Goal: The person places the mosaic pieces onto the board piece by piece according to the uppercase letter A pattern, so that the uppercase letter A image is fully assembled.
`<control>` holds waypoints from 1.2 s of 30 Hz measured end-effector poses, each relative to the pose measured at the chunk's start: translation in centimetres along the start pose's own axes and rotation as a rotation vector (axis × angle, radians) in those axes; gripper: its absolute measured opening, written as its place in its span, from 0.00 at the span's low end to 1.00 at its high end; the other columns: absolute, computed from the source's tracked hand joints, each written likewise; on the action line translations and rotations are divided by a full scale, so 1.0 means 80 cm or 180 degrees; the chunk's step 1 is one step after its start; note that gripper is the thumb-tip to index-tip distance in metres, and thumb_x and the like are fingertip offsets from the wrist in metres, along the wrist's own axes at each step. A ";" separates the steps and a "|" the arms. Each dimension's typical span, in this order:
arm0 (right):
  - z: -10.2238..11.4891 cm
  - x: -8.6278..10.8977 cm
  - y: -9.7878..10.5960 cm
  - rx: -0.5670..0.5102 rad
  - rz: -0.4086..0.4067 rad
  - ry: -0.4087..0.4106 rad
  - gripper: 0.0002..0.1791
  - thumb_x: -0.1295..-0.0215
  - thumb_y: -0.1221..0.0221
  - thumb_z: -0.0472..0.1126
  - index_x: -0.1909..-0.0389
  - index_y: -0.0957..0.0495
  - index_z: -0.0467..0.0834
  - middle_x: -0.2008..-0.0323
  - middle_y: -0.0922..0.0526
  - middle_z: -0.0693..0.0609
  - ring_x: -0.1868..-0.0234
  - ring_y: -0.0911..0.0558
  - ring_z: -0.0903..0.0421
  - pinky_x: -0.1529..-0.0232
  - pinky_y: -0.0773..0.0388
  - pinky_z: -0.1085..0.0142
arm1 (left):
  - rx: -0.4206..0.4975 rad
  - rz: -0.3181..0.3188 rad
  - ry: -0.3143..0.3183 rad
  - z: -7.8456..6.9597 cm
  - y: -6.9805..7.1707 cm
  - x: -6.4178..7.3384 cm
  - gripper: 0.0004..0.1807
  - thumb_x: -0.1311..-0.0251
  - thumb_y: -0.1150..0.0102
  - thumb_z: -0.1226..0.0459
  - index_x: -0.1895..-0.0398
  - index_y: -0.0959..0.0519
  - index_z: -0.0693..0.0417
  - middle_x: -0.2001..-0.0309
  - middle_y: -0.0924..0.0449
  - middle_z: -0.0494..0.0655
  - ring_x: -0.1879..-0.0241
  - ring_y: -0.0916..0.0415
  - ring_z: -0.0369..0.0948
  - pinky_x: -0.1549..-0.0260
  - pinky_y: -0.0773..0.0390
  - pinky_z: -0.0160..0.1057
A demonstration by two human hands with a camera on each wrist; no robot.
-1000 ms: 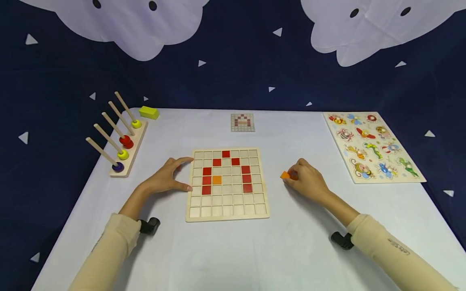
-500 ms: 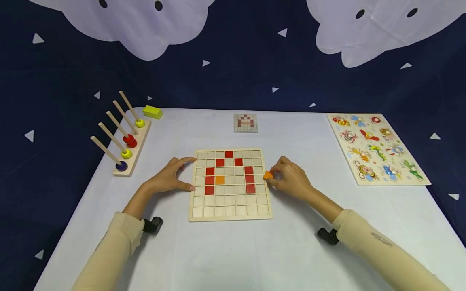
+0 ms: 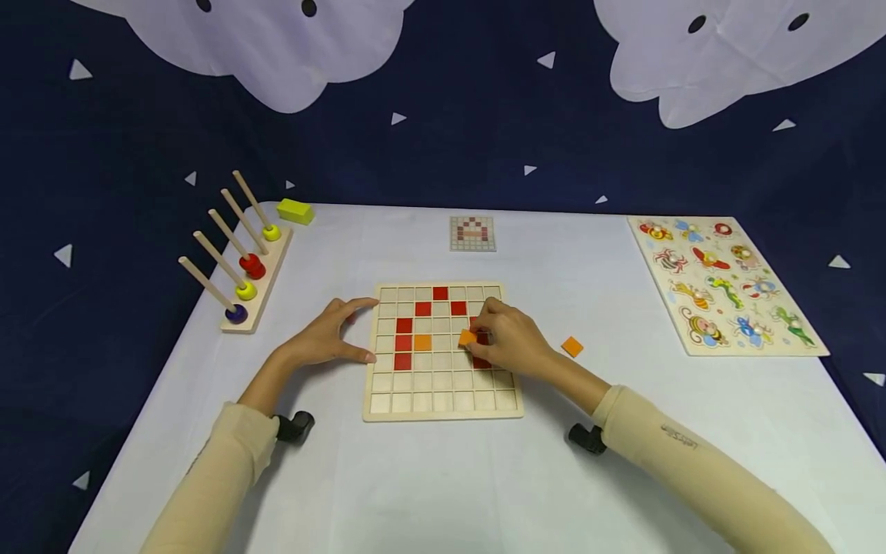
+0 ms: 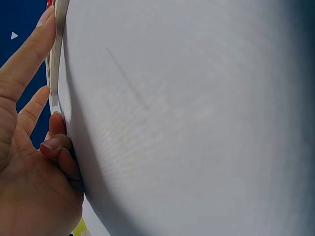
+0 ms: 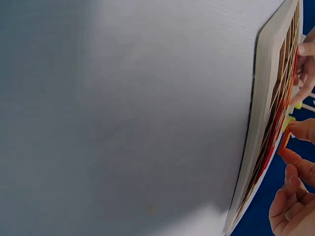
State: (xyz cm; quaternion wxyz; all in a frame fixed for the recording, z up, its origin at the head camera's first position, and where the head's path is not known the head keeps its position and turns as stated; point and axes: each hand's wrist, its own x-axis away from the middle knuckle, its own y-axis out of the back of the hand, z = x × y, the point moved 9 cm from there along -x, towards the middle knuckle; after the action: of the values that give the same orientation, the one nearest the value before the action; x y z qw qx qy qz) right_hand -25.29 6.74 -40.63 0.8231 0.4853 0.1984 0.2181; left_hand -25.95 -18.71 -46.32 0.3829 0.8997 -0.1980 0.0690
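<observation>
A square wooden grid board (image 3: 443,418) lies mid-table, with several red tiles (image 3: 404,325) and one orange tile (image 3: 422,343) set in its cells. At its left edge rests my left hand (image 3: 324,335), thumb and index finger spread and touching the side. In the left wrist view the thumb and index finger meet the board's edge (image 4: 58,54). My right hand (image 3: 515,338) pinches another orange tile (image 3: 466,338) over the board's right half, covering part of the red column there. The right wrist view shows that held tile (image 5: 284,142) tilted on edge between thumb and fingertip.
A loose orange tile (image 3: 571,346) lies right of the board. Behind the board is a small pattern card (image 3: 473,246). A peg stand with coloured rings (image 3: 254,304) and a yellow-green block (image 3: 295,211) are back left; an insect puzzle board (image 3: 727,308) lies right.
My right hand has carried the orange tile leftward from the table to over the board, uncovering a loose orange tile. My left hand stays at the board's left edge.
</observation>
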 end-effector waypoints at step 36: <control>0.028 -0.030 -0.034 -0.0143 0.0431 0.0138 0.10 0.40 0.31 0.45 0.62 0.15 0.45 0.65 0.23 0.53 0.67 0.26 0.58 0.66 0.28 0.65 | -0.0026 0.0023 0.0000 -0.002 -0.001 0.000 0.55 0.56 0.20 0.52 0.24 0.41 0.44 0.49 0.38 0.58 0.48 0.38 0.52 0.46 0.34 0.55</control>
State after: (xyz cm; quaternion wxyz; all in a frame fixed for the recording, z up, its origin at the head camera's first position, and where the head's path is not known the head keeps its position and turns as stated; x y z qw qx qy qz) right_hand -25.59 2.67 -41.77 0.8126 0.4742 0.1780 0.2882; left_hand -25.91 -18.59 -46.25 0.3864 0.8974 -0.2015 0.0696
